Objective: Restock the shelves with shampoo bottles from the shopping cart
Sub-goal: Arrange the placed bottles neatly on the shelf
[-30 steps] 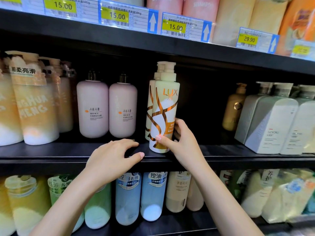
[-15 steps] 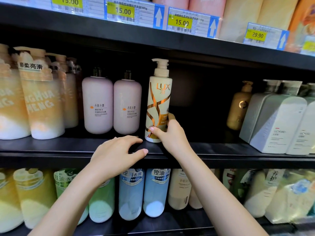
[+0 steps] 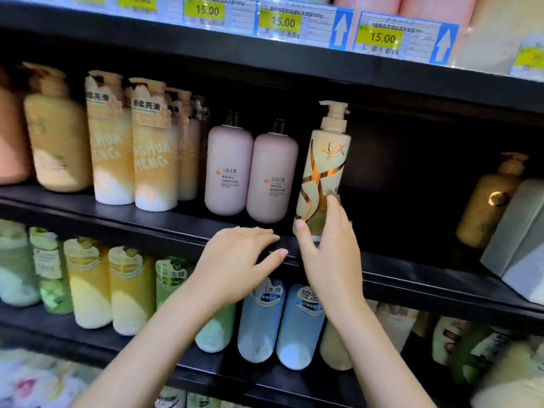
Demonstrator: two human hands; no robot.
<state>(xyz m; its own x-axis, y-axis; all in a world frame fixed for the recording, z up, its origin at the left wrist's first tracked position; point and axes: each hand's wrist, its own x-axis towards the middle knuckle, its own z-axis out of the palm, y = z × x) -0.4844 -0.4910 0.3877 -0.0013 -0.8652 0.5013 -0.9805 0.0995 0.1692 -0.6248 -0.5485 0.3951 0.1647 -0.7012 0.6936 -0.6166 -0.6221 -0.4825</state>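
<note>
A cream and gold Lux pump bottle (image 3: 322,172) stands upright on the middle shelf (image 3: 164,222), just right of two pink bottles (image 3: 250,172). My right hand (image 3: 329,245) is at its base, thumb against the lower left side and straight fingers lying along the lower right front. My left hand (image 3: 235,260) rests palm down on the shelf's front edge, fingers spread and holding nothing. The shopping cart is out of view.
Right of the Lux bottle is a dark gap, then a gold pump bottle (image 3: 488,201) and grey-white bottles (image 3: 518,237). Orange bottles (image 3: 132,142) fill the shelf's left. Blue, green and yellow bottles (image 3: 282,322) line the shelf below. Price tags (image 3: 282,22) hang above.
The Lux bottle went back from the shelf edge and now stands beside the pink bottles. My right hand's fingers have straightened from a grip. The left hand stayed on the edge.
</note>
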